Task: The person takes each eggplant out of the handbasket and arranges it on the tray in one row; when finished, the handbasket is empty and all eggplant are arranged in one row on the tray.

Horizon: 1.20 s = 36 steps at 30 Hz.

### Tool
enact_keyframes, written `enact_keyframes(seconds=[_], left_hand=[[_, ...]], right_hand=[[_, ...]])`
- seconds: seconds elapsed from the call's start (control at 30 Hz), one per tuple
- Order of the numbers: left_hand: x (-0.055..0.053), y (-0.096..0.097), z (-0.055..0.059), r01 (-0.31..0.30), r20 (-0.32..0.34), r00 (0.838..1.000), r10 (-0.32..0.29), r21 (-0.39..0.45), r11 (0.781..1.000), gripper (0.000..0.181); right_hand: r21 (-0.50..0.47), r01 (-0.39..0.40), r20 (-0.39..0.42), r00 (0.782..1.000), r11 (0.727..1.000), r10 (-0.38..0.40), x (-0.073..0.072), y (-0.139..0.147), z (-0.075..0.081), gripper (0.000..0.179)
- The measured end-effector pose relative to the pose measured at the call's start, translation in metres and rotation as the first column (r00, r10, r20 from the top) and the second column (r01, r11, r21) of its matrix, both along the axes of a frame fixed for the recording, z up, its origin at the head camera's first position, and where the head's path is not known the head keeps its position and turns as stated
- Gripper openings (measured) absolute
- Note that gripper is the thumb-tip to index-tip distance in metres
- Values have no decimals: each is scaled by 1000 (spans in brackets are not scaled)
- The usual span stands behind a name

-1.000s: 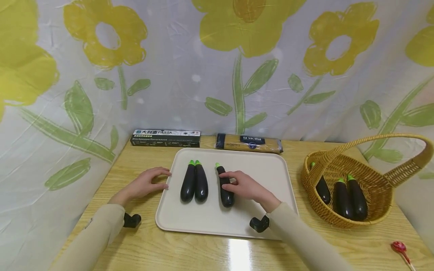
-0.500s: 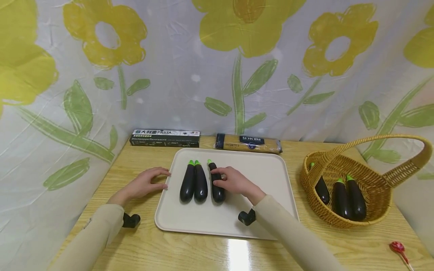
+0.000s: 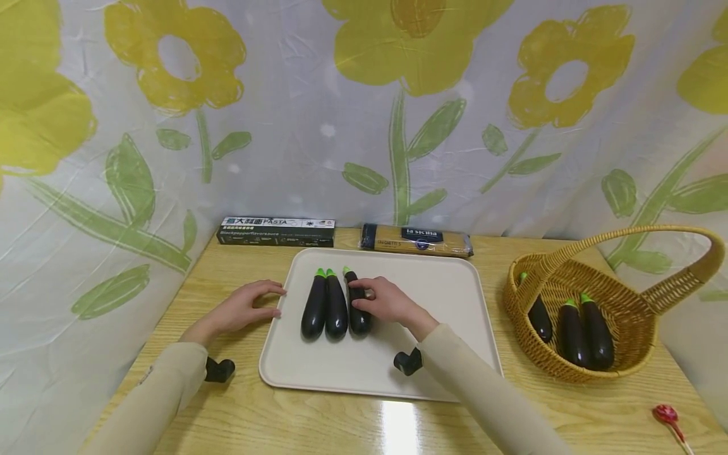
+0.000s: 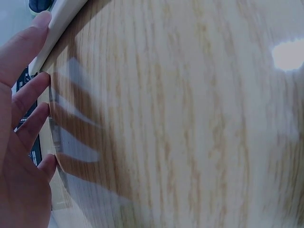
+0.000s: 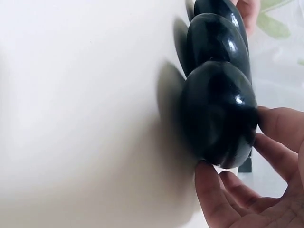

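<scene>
My right hand point(image 3: 392, 302) holds a dark purple eggplant point(image 3: 360, 323) with a green stem end, thumb and fingers on its sides. The right wrist view shows its rounded bottom point(image 5: 216, 111) close up, fingers point(image 5: 211, 190) curled against it. Just left of it lie a second eggplant point(image 3: 337, 309) and a third eggplant point(image 3: 315, 313), side by side. All three are on a cream tray point(image 3: 438, 322), stems pointing away from me. My left hand point(image 3: 241, 309) rests at the tray's left edge, fingers spread and relaxed, holding nothing; its fingers point(image 4: 33, 90) also show in the left wrist view.
A wicker basket point(image 3: 631, 335) with a tall handle stands at the right, several eggplants point(image 3: 597, 335) inside. Behind the tray are a black-and-white pasta box point(image 3: 277, 234) and a spaghetti packet point(image 3: 418, 240). A red lollipop point(image 3: 665, 414) lies at the front right. Flowered cloth hangs behind the table.
My right hand has moved left with the eggplant, bringing it up close to the other two on the tray. The left hand has stayed at the tray's edge.
</scene>
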<state>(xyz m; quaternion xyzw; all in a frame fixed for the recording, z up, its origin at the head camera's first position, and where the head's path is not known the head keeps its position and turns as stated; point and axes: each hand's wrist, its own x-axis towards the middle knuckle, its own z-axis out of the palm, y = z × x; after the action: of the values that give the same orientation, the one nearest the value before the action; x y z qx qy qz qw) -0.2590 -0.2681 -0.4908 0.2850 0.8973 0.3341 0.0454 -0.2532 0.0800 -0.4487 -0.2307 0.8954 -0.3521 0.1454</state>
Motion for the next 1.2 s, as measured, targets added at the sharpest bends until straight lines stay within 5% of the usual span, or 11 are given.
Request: enact_keyframes(seconds=[1.2], left_hand=[[1, 1, 2, 4, -1, 1000, -4, 5, 1000, 41]], right_hand=[[-26, -19, 13, 1000, 999, 20, 7, -1, 3, 41]])
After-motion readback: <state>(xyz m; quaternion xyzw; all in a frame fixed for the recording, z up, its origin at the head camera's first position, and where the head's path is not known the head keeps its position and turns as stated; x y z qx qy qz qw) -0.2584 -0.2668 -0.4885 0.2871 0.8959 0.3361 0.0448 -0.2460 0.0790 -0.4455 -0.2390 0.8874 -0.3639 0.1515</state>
